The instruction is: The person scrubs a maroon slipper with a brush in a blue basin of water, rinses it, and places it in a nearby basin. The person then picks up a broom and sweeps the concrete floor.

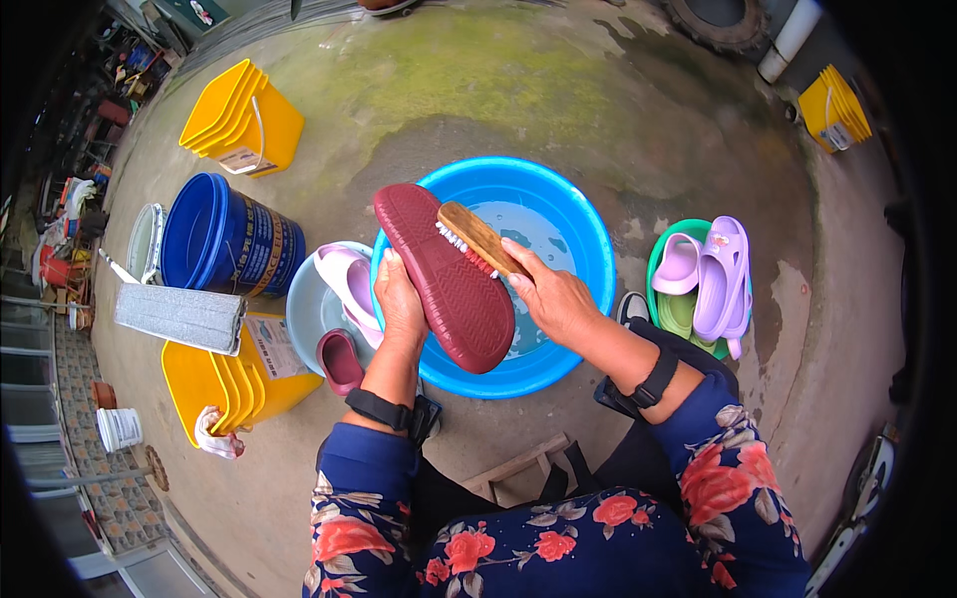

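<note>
My left hand [398, 295] grips a dark red rubber shoe [448, 280] by its side, with the patterned sole turned up. In my right hand [552, 293] is a wooden-handled scrub brush [482, 238], its white and red bristles against or just over the sole. Both are above a large blue plastic basin [596, 276] that holds water with some suds. To the left, a pale blue basin [301, 299] holds a light pink clog [345, 284] and a small dark red shoe [340, 361]. On the right, a green basin [658, 258] contains purple clogs [718, 291] and a green shoe [677, 314].
Yellow buckets [280, 134] stand at the upper left, with more yellow buckets [288, 389] at the lower left. A blue bucket [262, 239] lies between them, near a grey flat mop head [179, 315]. Another yellow bucket stack [837, 112] and a tyre [718, 26] are farther off.
</note>
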Demonstrator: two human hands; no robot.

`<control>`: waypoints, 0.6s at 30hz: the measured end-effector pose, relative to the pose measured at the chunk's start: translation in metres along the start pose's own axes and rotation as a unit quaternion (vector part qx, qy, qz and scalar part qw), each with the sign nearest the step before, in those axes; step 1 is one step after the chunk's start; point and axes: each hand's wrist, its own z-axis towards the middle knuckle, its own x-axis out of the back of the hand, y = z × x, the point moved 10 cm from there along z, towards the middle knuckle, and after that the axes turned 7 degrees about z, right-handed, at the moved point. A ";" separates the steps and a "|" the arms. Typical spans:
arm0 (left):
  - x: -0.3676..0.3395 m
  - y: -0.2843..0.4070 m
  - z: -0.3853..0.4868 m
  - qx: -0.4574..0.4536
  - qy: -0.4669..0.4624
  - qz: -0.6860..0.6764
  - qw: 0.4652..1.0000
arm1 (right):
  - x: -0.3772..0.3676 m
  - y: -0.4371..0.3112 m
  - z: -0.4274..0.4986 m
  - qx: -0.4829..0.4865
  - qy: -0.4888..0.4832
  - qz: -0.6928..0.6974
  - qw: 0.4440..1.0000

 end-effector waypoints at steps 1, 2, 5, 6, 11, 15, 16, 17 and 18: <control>-0.004 -0.003 -0.002 0.010 -0.013 0.032 0.999 | 0.005 -0.001 0.004 0.014 0.032 0.001 0.999; -0.011 -0.004 -0.004 0.002 -0.035 0.060 0.998 | 0.011 -0.004 0.007 0.038 0.067 0.011 0.997; -0.024 -0.002 -0.015 -0.042 -0.067 0.185 0.979 | 0.020 0.003 0.017 0.028 0.096 0.037 0.994; -0.029 -0.001 -0.017 -0.059 -0.076 0.209 0.973 | 0.023 0.003 0.019 0.030 0.102 0.043 0.993; -0.034 0.010 -0.021 -0.132 -0.058 0.341 0.929 | 0.010 0.002 0.008 -0.078 0.028 0.084 0.993; -0.025 0.019 -0.013 -0.129 -0.045 0.387 0.912 | 0.006 -0.041 -0.008 0.043 0.038 0.017 0.998; -0.026 0.020 -0.014 -0.133 -0.044 0.412 0.900 | 0.000 -0.039 -0.007 0.034 0.010 0.001 0.999; -0.027 0.022 -0.016 -0.137 -0.044 0.435 0.889 | 0.008 -0.040 -0.006 0.045 0.050 -0.007 0.998; -0.030 0.021 -0.019 -0.140 -0.050 0.445 0.883 | 0.013 -0.035 -0.002 0.040 0.060 -0.014 0.997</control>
